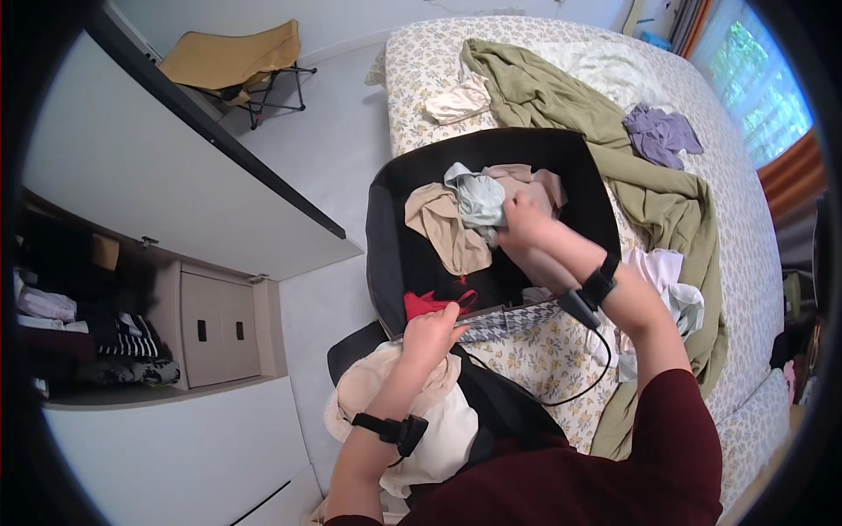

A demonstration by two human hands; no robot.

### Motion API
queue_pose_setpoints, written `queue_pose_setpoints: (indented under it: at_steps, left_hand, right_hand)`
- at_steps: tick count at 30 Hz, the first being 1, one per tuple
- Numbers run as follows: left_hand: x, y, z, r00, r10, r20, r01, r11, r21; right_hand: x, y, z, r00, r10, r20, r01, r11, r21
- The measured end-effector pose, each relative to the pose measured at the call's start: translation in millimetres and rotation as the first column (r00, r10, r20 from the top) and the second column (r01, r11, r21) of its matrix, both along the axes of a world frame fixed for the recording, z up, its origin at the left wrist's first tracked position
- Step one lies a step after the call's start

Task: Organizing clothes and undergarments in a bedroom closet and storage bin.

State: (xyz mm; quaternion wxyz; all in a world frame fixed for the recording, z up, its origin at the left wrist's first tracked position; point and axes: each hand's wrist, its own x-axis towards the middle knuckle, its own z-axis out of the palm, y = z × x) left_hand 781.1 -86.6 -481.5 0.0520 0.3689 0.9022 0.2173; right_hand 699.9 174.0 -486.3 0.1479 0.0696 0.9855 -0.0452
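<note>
A black-lined fabric storage box [388, 230] with a houndstooth-patterned side stands in front of me on the bed. My left hand [431, 335] grips its near rim, beside a red garment [421, 304] inside. Reaching into the box, my right hand [526, 220] has its fingers closed at the edge of a crumpled pale blue garment [479, 200]. To the left of that lies a beige garment [447, 227], and behind my right hand are dusty pink garments [510, 173]. Under my left forearm, cream clothing [434, 434] with a moulded cup is bunched near my lap.
An olive blanket [684, 197] runs across the floral bedsheet [427, 52]. A purple garment [661, 135], a folded cream cloth [458, 102] and pale clothes [658, 273] lie around the box. At left, a cabinet door [164, 158] hangs open near shelved clothes [128, 335]. Behind it stands a tan folding stool [233, 56].
</note>
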Motion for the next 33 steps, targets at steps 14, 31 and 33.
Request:
queue_pose_setpoints:
  at_steps: [14,31,33]
  left_hand:
    - [-8,-1,22,0.966,-0.15,0.211,0.151,0.988,0.014]
    - [-54,86,-25,0.922,0.0,0.388,0.298,0.641,-0.707]
    - [-58,82,-18,0.9,0.014,0.435,0.342,0.596,-0.727]
  right_hand:
    - [34,55,8,0.927,-0.146,-0.346,0.228,0.951,0.208]
    - [25,7,-41,0.953,-0.278,-0.12,0.289,0.954,0.084]
    - [25,8,-47,0.951,-0.274,-0.145,0.288,0.954,0.088]
